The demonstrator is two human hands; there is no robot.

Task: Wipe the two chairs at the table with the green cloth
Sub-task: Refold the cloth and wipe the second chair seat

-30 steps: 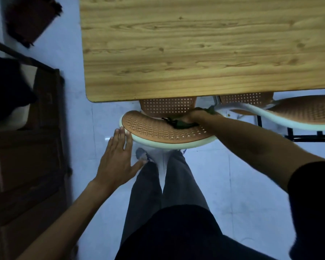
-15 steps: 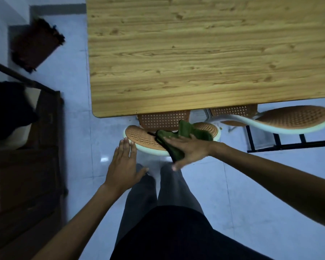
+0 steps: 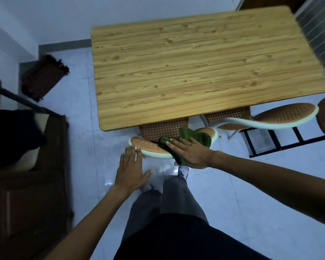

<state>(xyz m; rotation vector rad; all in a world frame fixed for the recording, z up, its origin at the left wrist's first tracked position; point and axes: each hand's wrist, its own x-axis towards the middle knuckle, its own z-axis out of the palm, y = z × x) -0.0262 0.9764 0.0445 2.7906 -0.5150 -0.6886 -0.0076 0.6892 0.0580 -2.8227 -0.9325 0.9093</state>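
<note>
Two brown perforated chairs with pale rims are pushed under a wooden table (image 3: pixel 204 72). The near chair's backrest top (image 3: pixel 146 146) is right in front of me. The green cloth (image 3: pixel 193 139) is draped over it, and my right hand (image 3: pixel 190 152) lies flat on the cloth, pressing it against the backrest. My left hand (image 3: pixel 130 169) has its fingers spread, fingertips touching the backrest's left end, holding nothing. The second chair (image 3: pixel 285 115) stands to the right, its seat partly under the table.
A dark wooden cabinet (image 3: pixel 26 184) with a black railing stands at the left. A dark red mat (image 3: pixel 43 77) lies on the pale tiled floor by the far wall. My legs and one sock are below the chair. A black frame (image 3: pixel 289 137) sits under the right chair.
My right hand has pulled the cloth from the chair's inner face up over the backrest top toward me. The view has risen and pulled back. My left hand stays at the backrest's left end.
</note>
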